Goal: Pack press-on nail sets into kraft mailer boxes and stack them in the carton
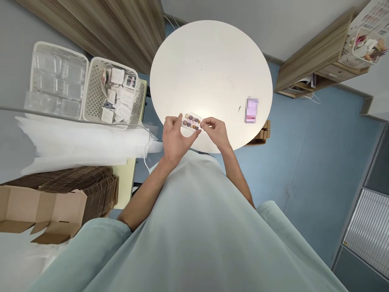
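Note:
A small white card carries two rows of rounded brown, cream and yellowish pieces; their exact kind is too small to tell. My left hand grips it at the left and lower edges, thumb along the near side. At the card's right end, my right hand is closed in a pinch with thumb and forefinger touching its edge. Whether the right fingertips hold a separate small piece is hidden. Both hands are over the near edge of the round white table.
A pixelated pink-purple item lies on the table's right side. At left stand a basket of small packets and a bin of clear plastic trays. White sheeting and flattened cardboard boxes are nearer me. Cartons sit below the table.

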